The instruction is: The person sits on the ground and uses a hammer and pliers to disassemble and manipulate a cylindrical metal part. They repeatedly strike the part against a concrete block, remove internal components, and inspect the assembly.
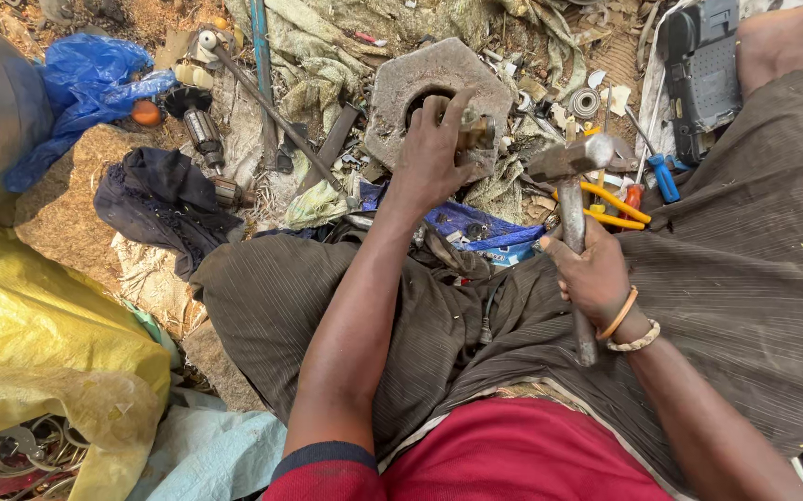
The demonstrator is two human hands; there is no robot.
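My right hand (594, 275) grips the handle of a steel hammer (572, 160), whose head is raised just right of a heavy hexagonal metal block (400, 85) with a round hole. My left hand (431, 148) rests on that block and holds a small brownish metal part (477, 133) upright at the hole's right edge. I sit on the ground with my legs spread in dark striped trousers, and the block lies between my knees.
Yellow-handled pliers (613, 206) and a blue-handled screwdriver (663, 176) lie right of the hammer. A motor armature (203, 130), a long metal rod (272, 111), rags, a blue plastic bag (86, 83) and a yellow sack (40, 325) lie to the left. A dark tool case (704, 65) is at upper right.
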